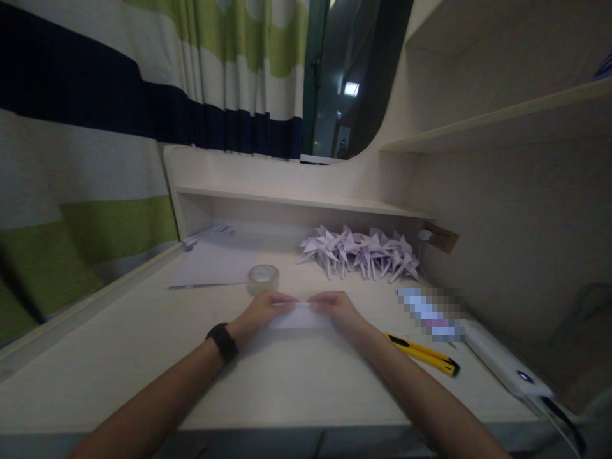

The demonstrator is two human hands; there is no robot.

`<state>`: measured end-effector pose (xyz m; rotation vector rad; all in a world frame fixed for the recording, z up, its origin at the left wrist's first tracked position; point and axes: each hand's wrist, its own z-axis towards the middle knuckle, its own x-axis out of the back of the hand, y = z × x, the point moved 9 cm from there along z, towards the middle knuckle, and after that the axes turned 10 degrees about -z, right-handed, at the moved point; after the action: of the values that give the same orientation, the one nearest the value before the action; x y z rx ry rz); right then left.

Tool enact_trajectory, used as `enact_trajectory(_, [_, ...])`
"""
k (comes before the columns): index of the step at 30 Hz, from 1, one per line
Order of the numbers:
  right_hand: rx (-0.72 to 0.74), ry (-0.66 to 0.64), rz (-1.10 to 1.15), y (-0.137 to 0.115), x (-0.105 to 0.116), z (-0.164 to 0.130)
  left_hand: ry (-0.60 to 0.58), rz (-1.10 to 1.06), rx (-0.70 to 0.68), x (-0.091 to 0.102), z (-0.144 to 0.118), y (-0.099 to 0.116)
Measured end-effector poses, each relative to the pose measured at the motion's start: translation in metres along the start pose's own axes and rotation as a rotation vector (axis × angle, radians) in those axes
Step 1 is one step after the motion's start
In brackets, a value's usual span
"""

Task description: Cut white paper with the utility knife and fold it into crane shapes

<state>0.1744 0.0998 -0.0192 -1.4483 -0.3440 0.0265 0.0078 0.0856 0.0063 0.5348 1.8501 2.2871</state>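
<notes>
A small white sheet of paper (302, 318) lies at the middle of the desk with both hands at its far edge. My left hand (264, 312) pinches that edge from the left, thumb and fingers pressed together. From the right, my right hand (337, 307) grips the same edge, its fingertips close to those of the left. A narrow strip along the far edge looks folded over between the fingertips. Just behind my left hand stands a roll of clear tape (262, 278).
Folded paper pinwheel-like shapes (358, 252) are heaped at the back. Paper sheets (215, 258) lie back left. At right are a yellow box cutter (423, 354), a blurred-out flat object (430, 315) and a white power strip (507, 363) with a cable. A shelf (296, 199) overhangs the desk's rear.
</notes>
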Motion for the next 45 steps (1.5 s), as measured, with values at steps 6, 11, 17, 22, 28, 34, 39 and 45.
enact_trajectory(6, [0.013,0.004,-0.040,-0.009,0.000,-0.004,-0.015,-0.012,-0.002,0.001,0.002,-0.006])
enact_trajectory(11, [0.028,0.036,-0.070,-0.010,0.003,-0.003,0.006,0.014,-0.021,0.001,0.001,-0.002])
enact_trajectory(17, [0.066,0.030,-0.156,-0.013,-0.001,-0.005,-0.015,0.035,-0.007,-0.002,0.000,-0.005])
enact_trajectory(22, [0.101,-0.015,-0.252,-0.020,-0.007,-0.006,-0.052,0.064,-0.032,-0.005,0.001,-0.005])
enact_trajectory(28, [0.080,-0.010,-0.175,-0.018,-0.006,-0.006,-0.048,0.022,-0.009,-0.005,0.001,-0.003])
enact_trajectory(34, [0.004,-0.096,0.042,-0.014,-0.011,-0.009,-0.049,-0.102,0.060,-0.007,-0.004,-0.002])
enact_trajectory(39, [-0.048,-0.119,0.112,-0.010,-0.013,-0.010,0.022,-0.098,0.033,-0.001,-0.005,0.006])
enact_trajectory(45, [-0.054,-0.127,0.115,-0.005,-0.013,-0.008,0.018,-0.071,0.035,-0.001,-0.004,0.004])
